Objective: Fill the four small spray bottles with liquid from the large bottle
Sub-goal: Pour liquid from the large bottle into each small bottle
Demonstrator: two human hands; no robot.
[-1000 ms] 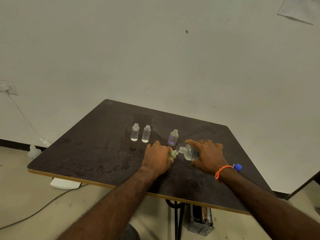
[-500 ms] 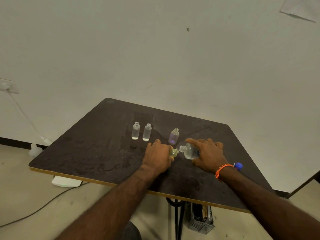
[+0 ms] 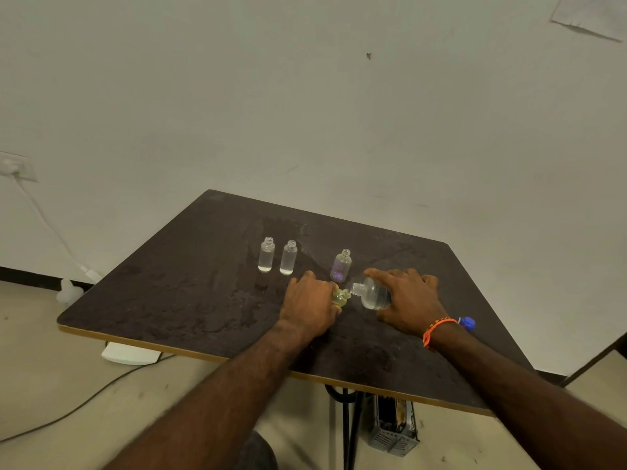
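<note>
I see my left hand (image 3: 310, 305) with its fingers curled around a small yellowish bottle (image 3: 340, 296) on the bench (image 3: 190, 293). My right hand (image 3: 405, 305) grips the large clear bottle (image 3: 371, 293), tipped on its side so its mouth meets the small bottle's neck, right between the two sets of fingers. Just beyond my right fingertips a purple-tinted small bottle (image 3: 340, 266) stands upright. Beyond my left fingers, a little apart, two clear small bottles (image 3: 276, 255) stand side by side, uncapped. A blue cap (image 3: 468, 323) lies beside my right wrist, past the orange wristband (image 3: 437, 329).
</note>
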